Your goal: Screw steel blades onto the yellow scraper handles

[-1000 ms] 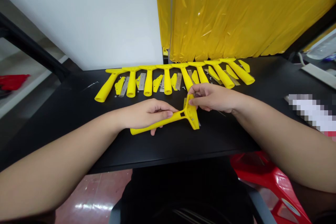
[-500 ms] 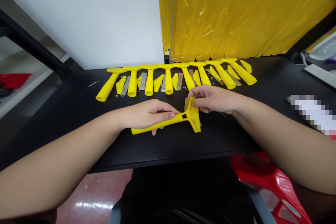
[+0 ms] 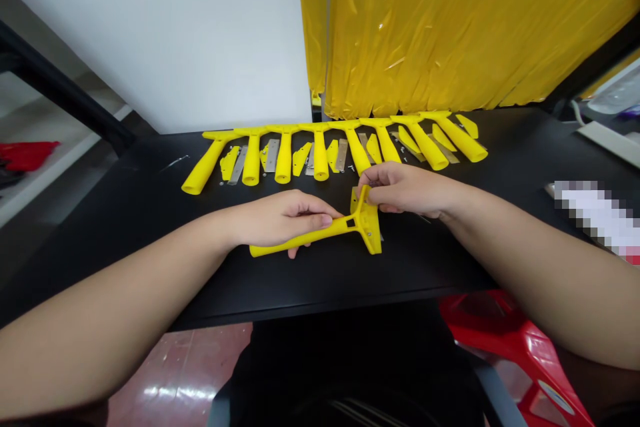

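Observation:
A yellow plastic scraper (image 3: 320,232) lies across my two hands just above the black table, its handle to the left and its flared head to the right. My left hand (image 3: 285,217) is wrapped round the handle, thumb on top. At the upper end of the head, my right hand (image 3: 387,188) is closed, with thumb and fingers pinching the edge. A yellow cover plate (image 3: 371,227) sits against the head, and a sliver of metal blade shows behind it. Whether a small screw is between my right fingertips is hidden.
Along the back of the black table (image 3: 310,287) stretches a row of several yellow scraper handles (image 3: 283,157). Between them lie yellow plates (image 3: 301,159), metal blades (image 3: 342,155) and small screws. A red plastic stool (image 3: 520,347) stands below the front edge at right.

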The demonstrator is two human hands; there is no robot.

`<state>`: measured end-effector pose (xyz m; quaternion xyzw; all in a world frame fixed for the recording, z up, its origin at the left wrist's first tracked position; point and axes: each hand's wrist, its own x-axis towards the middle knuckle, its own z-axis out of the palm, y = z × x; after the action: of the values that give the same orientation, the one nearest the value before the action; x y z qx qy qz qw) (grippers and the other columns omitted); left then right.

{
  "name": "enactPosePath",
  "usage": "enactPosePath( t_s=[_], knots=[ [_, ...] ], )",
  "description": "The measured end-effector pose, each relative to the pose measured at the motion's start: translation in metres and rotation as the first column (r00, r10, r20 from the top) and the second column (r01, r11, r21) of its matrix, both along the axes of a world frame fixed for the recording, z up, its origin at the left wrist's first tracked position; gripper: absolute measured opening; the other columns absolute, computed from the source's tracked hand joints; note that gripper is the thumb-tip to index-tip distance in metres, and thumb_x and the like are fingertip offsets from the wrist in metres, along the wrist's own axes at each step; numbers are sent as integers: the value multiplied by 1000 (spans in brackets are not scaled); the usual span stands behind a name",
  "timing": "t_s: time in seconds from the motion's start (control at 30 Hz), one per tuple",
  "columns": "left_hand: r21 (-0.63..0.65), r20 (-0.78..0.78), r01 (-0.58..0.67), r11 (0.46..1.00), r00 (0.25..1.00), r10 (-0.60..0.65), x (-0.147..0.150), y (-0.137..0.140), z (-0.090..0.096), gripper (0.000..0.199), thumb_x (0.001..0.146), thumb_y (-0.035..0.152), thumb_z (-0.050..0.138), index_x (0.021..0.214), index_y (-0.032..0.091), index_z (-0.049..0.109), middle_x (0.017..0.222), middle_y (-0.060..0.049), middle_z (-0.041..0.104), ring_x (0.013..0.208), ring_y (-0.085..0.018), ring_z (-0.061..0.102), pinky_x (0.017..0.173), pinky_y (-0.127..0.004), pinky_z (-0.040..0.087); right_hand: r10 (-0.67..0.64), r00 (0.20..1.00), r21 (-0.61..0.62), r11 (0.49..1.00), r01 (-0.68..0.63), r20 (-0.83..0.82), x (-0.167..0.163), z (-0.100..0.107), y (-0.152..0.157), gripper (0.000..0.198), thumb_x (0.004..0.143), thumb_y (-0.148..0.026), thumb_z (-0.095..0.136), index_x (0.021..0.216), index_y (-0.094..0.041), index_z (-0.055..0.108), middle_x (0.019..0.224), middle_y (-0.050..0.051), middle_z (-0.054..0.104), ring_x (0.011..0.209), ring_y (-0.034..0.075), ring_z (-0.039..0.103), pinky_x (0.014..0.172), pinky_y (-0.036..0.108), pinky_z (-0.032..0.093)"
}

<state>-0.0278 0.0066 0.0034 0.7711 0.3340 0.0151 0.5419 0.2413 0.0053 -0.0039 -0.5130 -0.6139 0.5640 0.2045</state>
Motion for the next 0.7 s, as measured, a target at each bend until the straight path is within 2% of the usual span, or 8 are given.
enactPosePath(
  t_s=[0.1, 0.3, 0.53, 0.7],
  knots=[
    [1, -4, 4, 1000, 1000, -4, 0, 0, 0, 46, 107, 52, 57, 136, 19, 74, 85, -1, 73, 51, -10, 65, 57, -23, 57, -5, 1000, 12, 1000, 5, 26, -1, 0, 0, 11, 77, -13, 76, 76, -23, 70, 73, 0, 63, 54, 10, 49, 45, 25, 37],
    [7, -27, -1, 1000, 1000, 2, 1, 0, 1, 46, 107, 50, 58, 137, 20, 74, 87, -2, 74, 52, -11, 66, 58, -24, 58, -28, 996, 35, 999, 25, 84, -3, 3, -2, 11, 77, -12, 74, 75, -22, 69, 68, -1, 61, 53, 10, 47, 43, 24, 31],
    [14, -44, 17, 1000, 999, -16, 1, 1, 2, 47, 108, 51, 55, 138, 19, 73, 88, -2, 74, 53, -11, 67, 60, -24, 59, 10, 1000, -19, 1000, -10, 18, -1, 3, 0, 11, 74, -13, 75, 77, -22, 71, 71, 0, 62, 52, 9, 46, 42, 23, 31],
    [17, -45, 18, 1000, 999, -17, 1, 1, 2, 48, 108, 51, 55, 138, 19, 74, 89, -3, 74, 52, -11, 66, 58, -24, 58, 0, 997, 10, 1000, -1, 77, -1, 2, -1, 9, 76, -15, 75, 77, -22, 70, 71, 0, 62, 53, 9, 47, 44, 24, 32]
  ],
)
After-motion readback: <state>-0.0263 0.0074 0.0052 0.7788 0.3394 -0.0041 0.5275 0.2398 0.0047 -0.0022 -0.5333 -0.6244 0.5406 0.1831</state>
